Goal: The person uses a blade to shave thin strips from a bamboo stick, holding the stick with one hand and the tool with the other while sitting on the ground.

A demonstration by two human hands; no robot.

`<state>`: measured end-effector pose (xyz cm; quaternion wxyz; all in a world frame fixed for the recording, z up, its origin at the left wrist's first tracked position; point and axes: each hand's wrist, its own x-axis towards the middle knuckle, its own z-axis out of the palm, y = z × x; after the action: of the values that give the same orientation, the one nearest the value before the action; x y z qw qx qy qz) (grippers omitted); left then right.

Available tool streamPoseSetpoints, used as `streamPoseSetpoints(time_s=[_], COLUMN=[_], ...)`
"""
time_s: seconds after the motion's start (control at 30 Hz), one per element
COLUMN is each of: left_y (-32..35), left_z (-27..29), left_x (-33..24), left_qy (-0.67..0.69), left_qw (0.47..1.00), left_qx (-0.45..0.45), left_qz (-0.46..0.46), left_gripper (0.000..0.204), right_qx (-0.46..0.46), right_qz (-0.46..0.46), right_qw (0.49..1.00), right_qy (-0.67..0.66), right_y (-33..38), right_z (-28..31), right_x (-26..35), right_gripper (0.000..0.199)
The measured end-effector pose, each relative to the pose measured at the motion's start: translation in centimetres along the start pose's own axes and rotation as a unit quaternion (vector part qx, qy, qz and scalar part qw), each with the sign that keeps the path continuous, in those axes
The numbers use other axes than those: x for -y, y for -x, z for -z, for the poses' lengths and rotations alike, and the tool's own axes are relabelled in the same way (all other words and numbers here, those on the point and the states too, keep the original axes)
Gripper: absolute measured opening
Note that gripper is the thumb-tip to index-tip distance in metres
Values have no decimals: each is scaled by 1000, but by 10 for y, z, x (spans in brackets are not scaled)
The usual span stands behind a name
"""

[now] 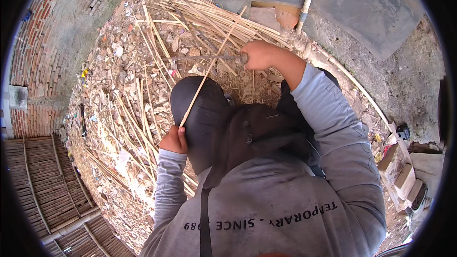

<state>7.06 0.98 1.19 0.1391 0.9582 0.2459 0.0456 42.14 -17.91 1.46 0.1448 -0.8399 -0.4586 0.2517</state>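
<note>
My left hand (174, 139) is closed round the lower end of a long, thin bamboo strip (196, 96), beside my left knee. The strip slants up and to the right, passing over the dark trouser leg, and its far end reaches above the pile of other strips. In my right hand (259, 55) is the handle of a long-bladed knife (227, 57), its narrow dark blade pointing left. The blade crosses the strip about midway along; whether they touch, I cannot tell. My right fingers wrap fully round the handle.
A pile of bamboo strips (209, 16) lies ahead by the wall, and more loose strips (135, 126) lie to the left on the littered ground. A pipe (308, 1) stands upright at the wall. Wooden pieces (404, 181) are at the right, a bamboo-slat panel (45, 181) at the lower left.
</note>
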Motion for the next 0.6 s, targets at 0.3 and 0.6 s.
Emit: streamPoseSetpoints(time_s=[0.3,0.6], left_y=[-4,-9], left_z=[7,6], left_x=[-2,-4], left_qy=[-15,-34], left_qw=[1000,999], left_qx=[-8,-9], left_qz=[5,-9], left_gripper=[39,40], right_qx=[7,-47], right_qz=[43,-18], right_qw=[998,999], right_qy=[49,13], right_y=[6,-4], right_z=[-1,-2], right_x=[22,-28], right_gripper=[35,35])
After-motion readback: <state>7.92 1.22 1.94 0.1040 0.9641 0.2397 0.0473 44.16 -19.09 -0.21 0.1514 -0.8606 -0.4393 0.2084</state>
